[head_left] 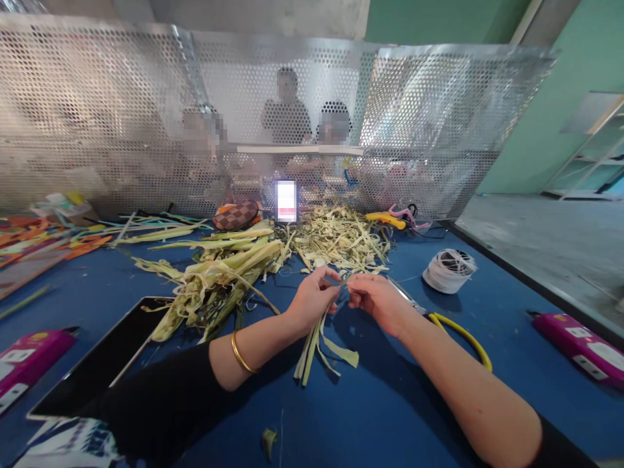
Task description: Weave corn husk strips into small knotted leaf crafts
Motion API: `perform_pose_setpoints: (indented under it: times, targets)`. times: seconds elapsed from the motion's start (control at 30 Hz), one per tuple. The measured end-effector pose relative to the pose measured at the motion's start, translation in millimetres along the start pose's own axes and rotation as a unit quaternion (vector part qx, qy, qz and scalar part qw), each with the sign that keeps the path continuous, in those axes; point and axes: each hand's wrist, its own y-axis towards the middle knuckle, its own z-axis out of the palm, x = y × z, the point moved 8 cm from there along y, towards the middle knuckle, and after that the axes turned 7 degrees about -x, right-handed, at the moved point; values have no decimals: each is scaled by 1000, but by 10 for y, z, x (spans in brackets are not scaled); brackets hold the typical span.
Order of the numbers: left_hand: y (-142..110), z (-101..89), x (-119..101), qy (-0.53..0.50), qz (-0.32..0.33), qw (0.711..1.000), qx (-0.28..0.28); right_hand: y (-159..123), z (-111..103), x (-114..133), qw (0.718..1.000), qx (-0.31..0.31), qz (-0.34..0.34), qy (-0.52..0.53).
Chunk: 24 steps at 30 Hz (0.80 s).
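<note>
Several pale green corn husk strips (pixel 312 351) hang down from my left hand (pixel 314 299), whose fingers are closed around their upper end. Close beside it, my right hand (pixel 375 296) is shut in a pinch, with its fingertips almost meeting the left ones. What the right fingers hold is too small to make out. A faint thread runs from the white spool (pixel 447 272) towards the right hand. Partly behind the right forearm lies a pair of cutters with yellow handles (pixel 463 335).
A pile of whole husks (pixel 214 279) lies left, with shredded husk (pixel 341 237) behind my hands. A dark tablet (pixel 107 357), magenta boxes (pixel 36 361) and a lit phone (pixel 286 201) are on the blue table. Behind a perforated metal screen (pixel 429 117) are several people.
</note>
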Motion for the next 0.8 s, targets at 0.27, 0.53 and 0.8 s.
perform_pose_setpoints:
  times: [0.27,0.53,0.8]
  targets:
    - [77,-66,74,70,37,996,-27,-14,47,22,998,3,-23,-56]
    - [59,-103,110,62,9,996,-66,-21,-85,265,831,-67,-221,-505]
    - [68,-135,118,155,53,984,-69,-160,153,372,818,-10,-344,-462]
